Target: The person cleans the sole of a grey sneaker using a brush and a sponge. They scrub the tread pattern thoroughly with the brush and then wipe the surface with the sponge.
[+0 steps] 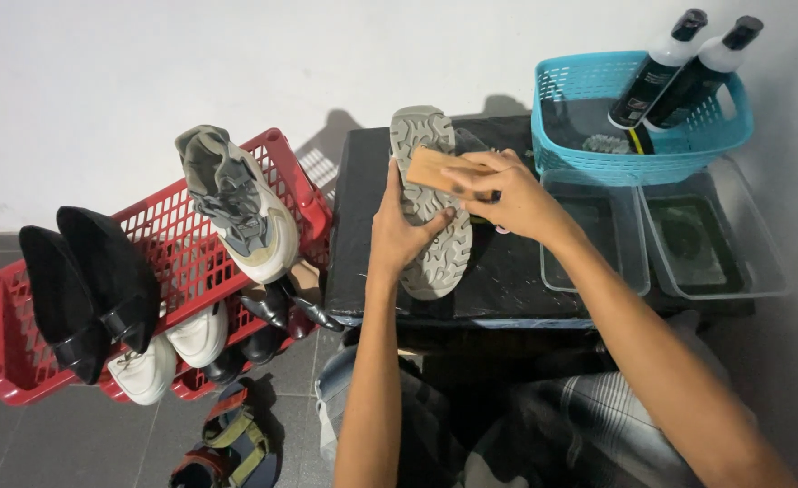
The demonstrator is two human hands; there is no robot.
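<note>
My left hand (401,228) grips a shoe (430,203) turned sole up, its grey lugged sole facing me, over a low black table (367,235). Pressed onto the sole near the toe end is a wooden-backed brush (442,169), held in my right hand (507,194). The shoe's upper is hidden underneath.
A teal basket (580,104) with two black-capped white bottles (679,63) stands at the table's back right. Two clear plastic trays (688,230) lie in front of it. A red shoe rack (182,262) at left holds a grey sneaker (236,203), black shoes (91,280) and white shoes (173,348).
</note>
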